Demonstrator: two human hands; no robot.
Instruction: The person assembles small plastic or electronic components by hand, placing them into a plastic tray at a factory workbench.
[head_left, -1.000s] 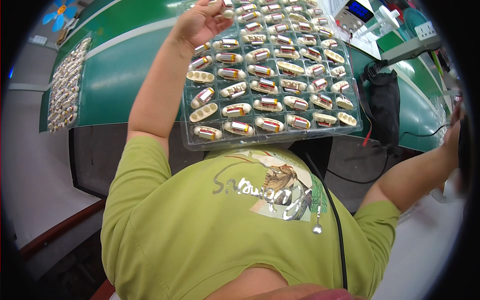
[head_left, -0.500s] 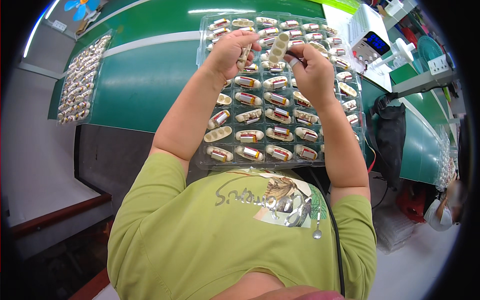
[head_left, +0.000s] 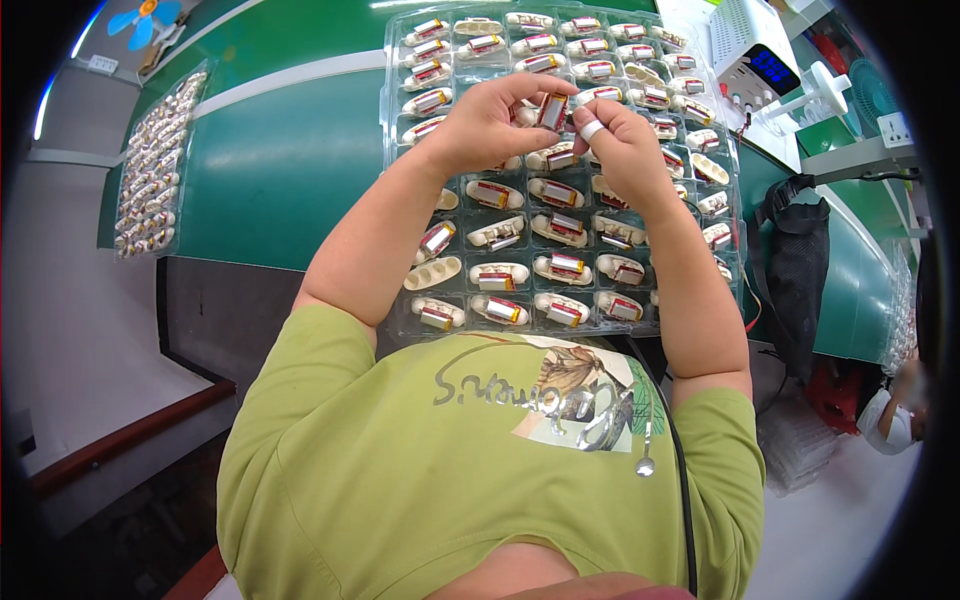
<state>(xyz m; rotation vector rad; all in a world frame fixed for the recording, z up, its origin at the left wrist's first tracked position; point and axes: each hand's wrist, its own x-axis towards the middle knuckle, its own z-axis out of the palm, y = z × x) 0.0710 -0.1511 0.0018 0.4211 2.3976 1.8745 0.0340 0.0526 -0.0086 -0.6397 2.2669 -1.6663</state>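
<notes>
My left hand (head_left: 490,122) is closed round a small cream pod-shaped casing with a silver battery pack (head_left: 552,110) facing up, its ends red and yellow. My right hand (head_left: 628,145), with a white band round one finger, meets it from the right. Its thumb and finger are pinched beside the battery pack; what they grip is too small to make out. Below both hands lies a clear plastic tray (head_left: 392,200) with rows of pockets. Most pockets hold a similar cream casing (head_left: 497,232) with a battery; a few casings (head_left: 432,273) show bare round hollows.
A second filled tray (head_left: 160,170) lies at the left on the green table (head_left: 270,190). A white box with a blue display (head_left: 755,65) and a white spool (head_left: 825,90) stand at the back right. A black bag (head_left: 800,270) hangs at the right; another person (head_left: 888,415) is beyond.
The hands have come together and slightly lower. The hollowed cream piece raised in my right hand no longer shows; the battery side of a casing now faces up in my left.
</notes>
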